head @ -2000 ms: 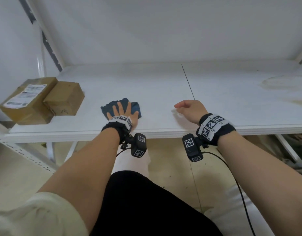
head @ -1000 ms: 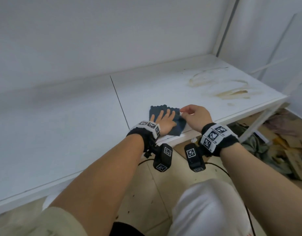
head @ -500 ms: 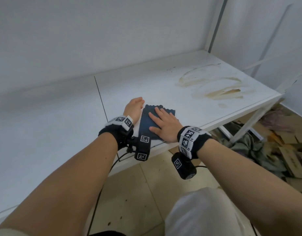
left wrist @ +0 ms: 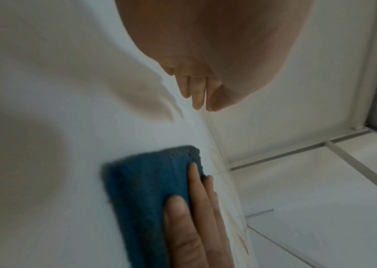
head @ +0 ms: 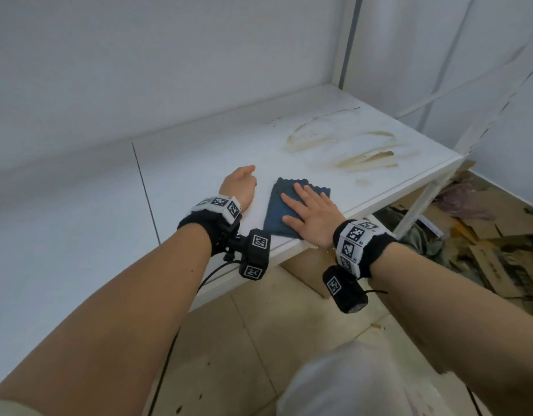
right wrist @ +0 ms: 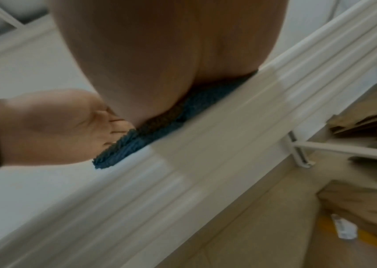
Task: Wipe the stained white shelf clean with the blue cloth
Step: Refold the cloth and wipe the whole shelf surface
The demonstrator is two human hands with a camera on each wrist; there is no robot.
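With our right hand (head: 311,216) pressed flat, fingers straight, on the blue cloth (head: 281,207) and our left hand (head: 239,184) loosely curled, empty, we should sweep firmly toward the brown stains (head: 349,148) at upper right of the white shelf (head: 199,151).

your cloth (head: 278,210) is dark blue; shelf (head: 199,163) white with brown-yellow stains (head: 358,151); wristbands (head: 359,238) black with black-white square markers
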